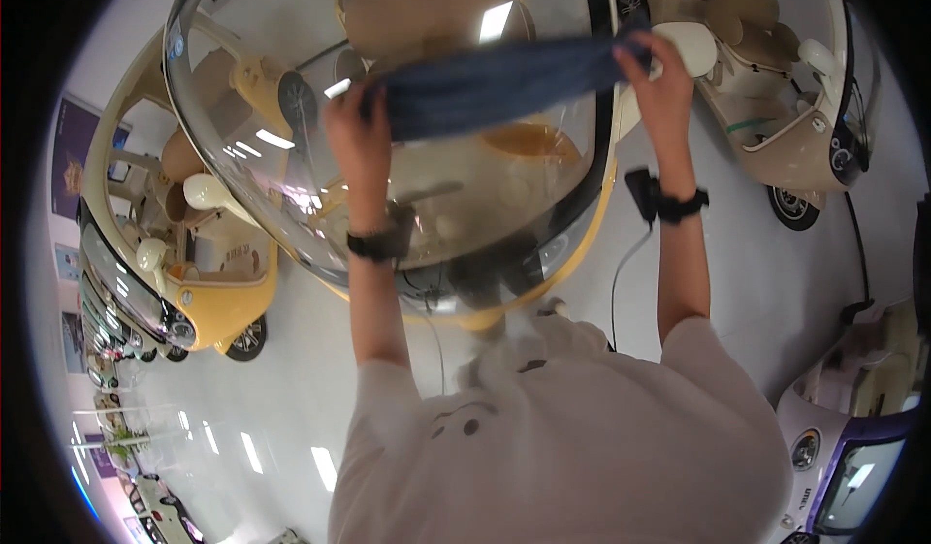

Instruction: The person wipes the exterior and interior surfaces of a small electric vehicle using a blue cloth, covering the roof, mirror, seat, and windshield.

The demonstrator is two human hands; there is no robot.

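Observation:
A dark blue cloth (502,89) is stretched between my two raised hands, blurred by motion. My left hand (360,122) grips its left end, and my right hand (658,68) pinches the right end between thumb and fingers. Behind the cloth is the curved clear windshield (465,217) of a small yellow vehicle. I cannot tell whether the cloth touches the glass. Through the windshield a tan seat (436,13) shows. Each wrist wears a black strap with a small device.
A yellow-and-cream small vehicle (225,282) stands to the left, with more vehicles in a row beyond it. A beige one (793,144) is at the right, and a purple-and-white one (807,442) at lower right. Shiny grey floor (291,398) lies between them. A thin cable (617,282) hangs from my right wrist.

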